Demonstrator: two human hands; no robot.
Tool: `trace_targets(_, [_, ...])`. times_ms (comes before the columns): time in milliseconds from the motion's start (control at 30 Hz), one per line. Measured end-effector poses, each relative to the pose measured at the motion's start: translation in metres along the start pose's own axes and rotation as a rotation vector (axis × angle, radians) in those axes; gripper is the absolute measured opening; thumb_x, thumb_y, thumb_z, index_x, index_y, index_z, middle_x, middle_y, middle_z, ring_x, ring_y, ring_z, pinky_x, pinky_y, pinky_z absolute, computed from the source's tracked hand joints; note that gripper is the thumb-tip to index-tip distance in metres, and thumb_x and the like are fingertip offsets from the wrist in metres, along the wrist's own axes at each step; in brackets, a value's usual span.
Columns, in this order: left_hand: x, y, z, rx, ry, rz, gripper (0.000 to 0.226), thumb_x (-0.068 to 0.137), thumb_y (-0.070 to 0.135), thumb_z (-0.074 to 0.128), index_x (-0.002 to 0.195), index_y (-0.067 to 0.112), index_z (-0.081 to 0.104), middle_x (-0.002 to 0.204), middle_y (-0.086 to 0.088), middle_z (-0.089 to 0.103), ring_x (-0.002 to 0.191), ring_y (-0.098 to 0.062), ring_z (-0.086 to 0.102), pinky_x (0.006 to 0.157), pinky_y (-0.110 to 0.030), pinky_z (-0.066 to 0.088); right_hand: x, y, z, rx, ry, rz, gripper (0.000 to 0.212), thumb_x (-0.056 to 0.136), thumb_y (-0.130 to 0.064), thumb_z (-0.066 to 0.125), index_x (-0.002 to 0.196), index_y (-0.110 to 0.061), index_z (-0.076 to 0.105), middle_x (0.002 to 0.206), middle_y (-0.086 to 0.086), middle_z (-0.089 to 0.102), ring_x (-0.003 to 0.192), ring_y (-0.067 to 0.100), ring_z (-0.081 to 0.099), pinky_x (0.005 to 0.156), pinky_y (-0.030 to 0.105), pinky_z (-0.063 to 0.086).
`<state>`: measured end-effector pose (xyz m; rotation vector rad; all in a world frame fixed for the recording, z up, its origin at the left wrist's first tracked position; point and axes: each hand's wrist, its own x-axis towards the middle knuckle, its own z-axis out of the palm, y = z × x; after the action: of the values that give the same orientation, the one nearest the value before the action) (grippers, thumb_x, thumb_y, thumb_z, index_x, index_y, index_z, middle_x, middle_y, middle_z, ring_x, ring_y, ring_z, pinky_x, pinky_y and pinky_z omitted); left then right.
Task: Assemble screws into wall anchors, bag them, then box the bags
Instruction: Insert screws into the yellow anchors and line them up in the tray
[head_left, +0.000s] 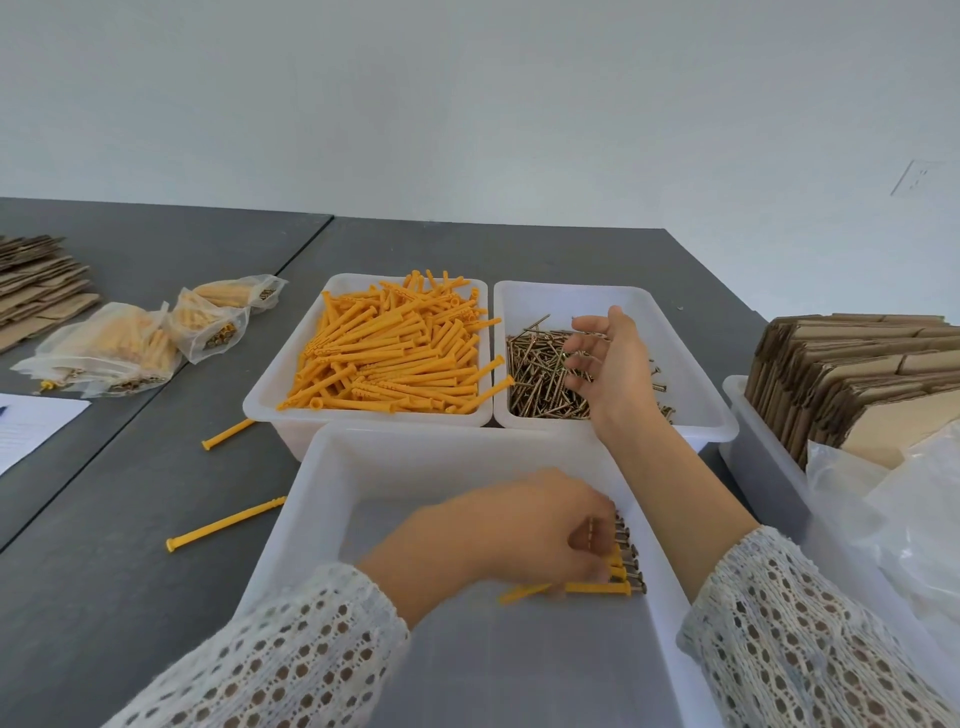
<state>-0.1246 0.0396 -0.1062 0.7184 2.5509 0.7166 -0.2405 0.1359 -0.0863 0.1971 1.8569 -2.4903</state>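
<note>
Reaching into the near bin (311, 525), the left hand (509, 525) is curled onto a row of assembled anchors (621, 569); these lie left to right, screw heads pointing right. The right hand (608, 364) is held over the screws (540, 374) in the far right bin (691, 364), fingers loosely bent, nothing visibly held. Loose anchors (389, 353) fill the bin (291, 358) beside it.

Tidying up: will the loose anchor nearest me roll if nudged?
Probably, sideways: the anchor is a long round shaft lying flat on the smooth table. Its flared head may curve its path. It looks like light plastic.
</note>
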Motion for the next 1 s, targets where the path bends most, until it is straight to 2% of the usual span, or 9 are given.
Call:
trace_targets(133, [0.003,0.01,0.029,0.331,0.052,0.077,0.01,0.092,0.025,0.061,0.096,0.015,0.059,0.094,-0.001,0.063,0.088,-0.023,0.056,0.072,-0.033,0.045,0.0,0.002,0.0,-0.04,-0.009,-0.006,0.039,0.105,-0.034,0.037,0.085,-0.016,0.066,0.068,-0.002,0.06,0.059,0.012,0.051,0.052,0.025,0.042])
trace_targets(200, [0.005,0.014,0.041,0.376,0.063,0.099,0.009,0.092,0.022,0.058,0.095,0.013,0.058,0.096,-0.007,0.065,0.085,-0.028,0.056,0.068,-0.035,0.046,0.0,0.002,0.0,-0.053,-0.01,-0.008,0.037,0.104,-0.032,0.039,0.085,-0.016,0.067,0.068,-0.001,0.06,0.059,0.012,0.051,0.051,0.025,0.042])
trace_targets(300, [0.011,0.018,0.052,0.438,0.103,0.115,0.008,0.093,0.017,0.053,0.09,0.011,0.05,0.09,-0.011,0.064,0.075,-0.031,0.054,0.053,-0.029,0.028,0.001,0.002,0.001,-0.069,-0.009,-0.002,0.034,0.104,-0.03,0.041,0.087,-0.014,0.067,0.071,0.0,0.06,0.059,0.012,0.051,0.05,0.024,0.042])
trace_targets(467, [0.02,0.015,0.064,0.474,0.175,0.114,0.014,0.094,0.017,0.047,0.084,0.01,0.042,0.079,-0.008,0.055,0.064,-0.027,0.045,0.051,-0.029,0.019,0.002,0.004,0.001,-0.095,-0.013,-0.001,0.031,0.103,-0.028,0.042,0.09,-0.014,0.067,0.073,0.001,0.06,0.062,0.013,0.052,0.052,0.025,0.042])
trace_targets(567, [0.021,0.013,0.066,0.454,0.229,0.112,0.014,0.094,0.021,0.048,0.085,0.013,0.041,0.081,-0.006,0.055,0.065,-0.025,0.044,0.05,-0.029,0.02,0.004,0.004,0.001,-0.112,-0.01,-0.002,0.031,0.102,-0.028,0.043,0.091,-0.014,0.067,0.074,0.001,0.061,0.063,0.014,0.052,0.053,0.025,0.043])
trace_targets(733, [0.022,0.014,0.063,0.437,0.23,0.107,0.01,0.096,0.023,0.048,0.091,0.015,0.044,0.098,-0.007,0.061,0.082,-0.03,0.056,0.053,-0.03,0.023,0.007,0.007,0.0,-0.137,-0.015,-0.016,0.029,0.101,-0.027,0.044,0.089,-0.014,0.068,0.07,-0.001,0.061,0.06,0.012,0.053,0.05,0.024,0.043])
trace_targets(867, [0.021,0.015,0.06,0.45,0.259,0.093,0.018,0.097,0.029,0.05,0.102,0.013,0.048,0.103,-0.007,0.061,0.089,-0.031,0.058,0.056,-0.033,0.026,0.008,0.008,0.0,-0.172,-0.012,-0.032,0.026,0.1,-0.022,0.045,0.087,-0.014,0.067,0.065,-0.002,0.06,0.057,0.011,0.051,0.048,0.023,0.043])
trace_targets(933, [0.02,0.015,0.06,0.428,0.278,0.089,0.024,0.097,0.031,0.053,0.11,0.011,0.047,0.103,-0.008,0.061,0.089,-0.031,0.058,0.059,-0.035,0.034,0.008,0.011,0.0,-0.306,-0.003,-0.121,0.024,0.096,-0.015,0.045,0.085,-0.012,0.066,0.062,-0.002,0.06,0.057,0.012,0.05,0.051,0.024,0.043])
trace_targets(1000, [0.02,0.014,0.057,0.424,0.297,0.099,0.029,0.096,0.033,0.054,0.113,0.011,0.047,0.1,-0.008,0.063,0.086,-0.031,0.059,0.061,-0.036,0.041,0.007,0.017,-0.003,-0.595,-0.008,-0.296,0.024,0.095,-0.014,0.043,0.087,-0.008,0.065,0.07,0.006,0.062,0.061,0.014,0.05,0.058,0.032,0.044])
